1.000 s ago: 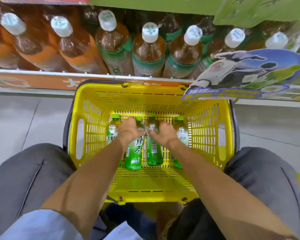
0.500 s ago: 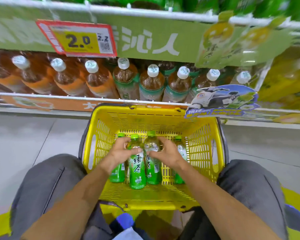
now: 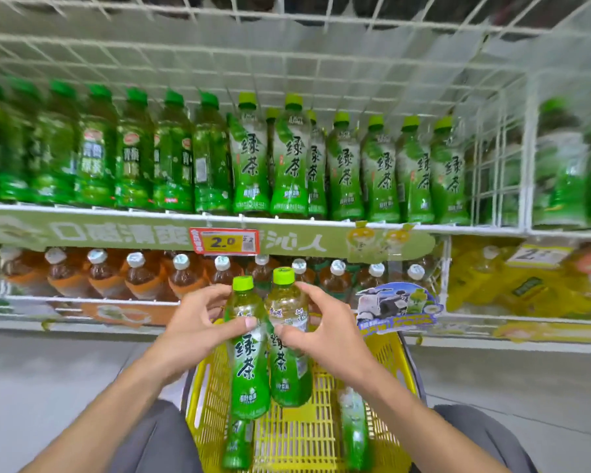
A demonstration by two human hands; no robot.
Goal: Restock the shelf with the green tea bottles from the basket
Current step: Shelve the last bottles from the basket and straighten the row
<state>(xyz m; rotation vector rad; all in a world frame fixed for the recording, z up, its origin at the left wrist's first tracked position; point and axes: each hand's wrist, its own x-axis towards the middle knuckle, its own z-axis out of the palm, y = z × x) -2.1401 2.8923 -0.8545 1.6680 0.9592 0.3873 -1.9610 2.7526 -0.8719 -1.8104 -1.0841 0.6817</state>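
Left hand (image 3: 198, 331) fingers clamp one green tea bottle (image 3: 248, 349); right hand (image 3: 316, 331) fingers clamp a second bottle (image 3: 289, 343). Both upright, touching side by side, likely gripped high for a caps-up placement. Below the fingers, yellow basket (image 3: 393, 356) holds two more bottles lying flat. Above them, the green tea row (image 3: 345, 169) on the shelf looks the target.
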